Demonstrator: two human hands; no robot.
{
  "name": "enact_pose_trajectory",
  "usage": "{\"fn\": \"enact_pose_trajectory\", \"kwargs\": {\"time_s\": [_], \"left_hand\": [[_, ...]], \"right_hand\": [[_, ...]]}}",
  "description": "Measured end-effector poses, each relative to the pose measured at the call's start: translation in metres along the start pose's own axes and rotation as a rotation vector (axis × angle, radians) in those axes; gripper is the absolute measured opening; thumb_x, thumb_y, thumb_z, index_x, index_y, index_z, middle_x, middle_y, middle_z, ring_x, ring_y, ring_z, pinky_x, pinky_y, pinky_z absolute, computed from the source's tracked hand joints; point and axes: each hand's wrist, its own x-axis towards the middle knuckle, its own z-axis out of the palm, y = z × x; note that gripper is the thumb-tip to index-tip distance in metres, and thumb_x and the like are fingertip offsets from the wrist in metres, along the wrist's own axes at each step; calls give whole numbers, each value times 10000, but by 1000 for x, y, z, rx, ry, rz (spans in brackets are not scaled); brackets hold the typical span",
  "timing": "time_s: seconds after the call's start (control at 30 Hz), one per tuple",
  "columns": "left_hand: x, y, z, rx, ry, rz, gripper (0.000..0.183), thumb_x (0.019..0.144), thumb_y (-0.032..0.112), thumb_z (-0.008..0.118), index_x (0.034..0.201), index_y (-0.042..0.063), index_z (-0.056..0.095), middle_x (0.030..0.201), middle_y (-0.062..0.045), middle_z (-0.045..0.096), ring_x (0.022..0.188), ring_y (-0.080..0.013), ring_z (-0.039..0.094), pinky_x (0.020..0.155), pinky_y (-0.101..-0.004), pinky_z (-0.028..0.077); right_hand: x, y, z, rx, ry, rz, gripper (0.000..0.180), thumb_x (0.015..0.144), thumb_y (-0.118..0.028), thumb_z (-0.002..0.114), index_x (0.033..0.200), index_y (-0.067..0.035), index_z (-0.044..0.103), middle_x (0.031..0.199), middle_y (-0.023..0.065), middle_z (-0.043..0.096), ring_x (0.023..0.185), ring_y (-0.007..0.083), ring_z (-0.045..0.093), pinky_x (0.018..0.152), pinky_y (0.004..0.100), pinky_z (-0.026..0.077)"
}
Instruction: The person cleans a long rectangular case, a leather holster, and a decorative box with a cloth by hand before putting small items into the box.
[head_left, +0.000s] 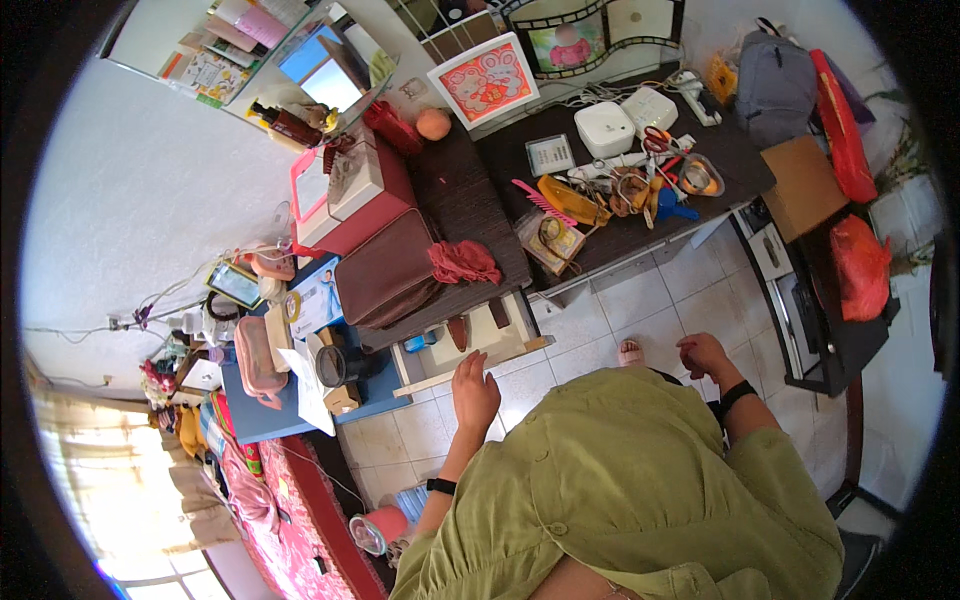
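My left hand (475, 391) reaches over the front edge of a pulled-out drawer (541, 343), its fingers extended and nothing held. Whether it touches the drawer front is not clear. Inside the drawer lie a brown pointed object (457, 334), a small blue object (420, 342) and a dark flat piece (498, 313). My right hand (705, 354) hangs above the tiled floor with its fingers curled, and its palm is hidden. On the dark tabletop above the drawer rest a brown leather-like case (386, 270) and a crumpled red cloth (465, 262).
The dark desk (630, 251) carries scissors (660, 141), a pink comb (541, 201), white router-like boxes (604, 129) and cables. Left stands a blue table (251, 420) with a pink pouch (259, 356). A black cabinet (840, 367) stands right; a pink tumbler (379, 525) is by the bed.
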Motion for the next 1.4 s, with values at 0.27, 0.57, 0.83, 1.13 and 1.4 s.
{"fn": "enact_pose_trajectory", "kwargs": {"time_s": [0.27,0.57,0.83,1.13,1.4], "left_hand": [[-4,21,20,170,-6,-132,425,694,52,633,1110,24,552,1130,-145,549,1108,-338,482,949,-442,388],[-42,47,38,180,124,-307,387,714,230,742,1044,78,608,1078,-102,582,1073,-325,490,935,-444,372],[-69,44,43,180,115,-270,333,709,313,738,951,110,633,981,-55,616,1019,-271,527,993,-466,319],[-69,45,38,160,53,-271,341,744,339,720,966,103,611,998,-52,617,1036,-273,530,1025,-489,298],[-77,40,43,164,60,-238,369,748,308,717,1007,96,563,994,-67,601,1039,-287,520,1034,-515,278]], "right_hand": [[48,-222,-76,-163,-221,-273,133,766,-147,543,693,-90,637,659,89,608,488,237,606,545,378,485],[56,-316,-63,-372,-321,-449,289,851,-313,609,689,-77,569,597,62,581,454,226,584,513,381,481],[82,-306,-43,-220,-95,-474,352,804,-340,664,626,-56,554,562,70,602,492,238,608,511,367,491],[109,-295,0,-182,-13,-401,248,782,-297,652,642,-92,655,541,69,605,534,265,622,530,401,495],[124,-320,-45,408,104,-366,227,821,-234,629,746,-22,662,571,69,622,468,166,603,467,316,466]]}}
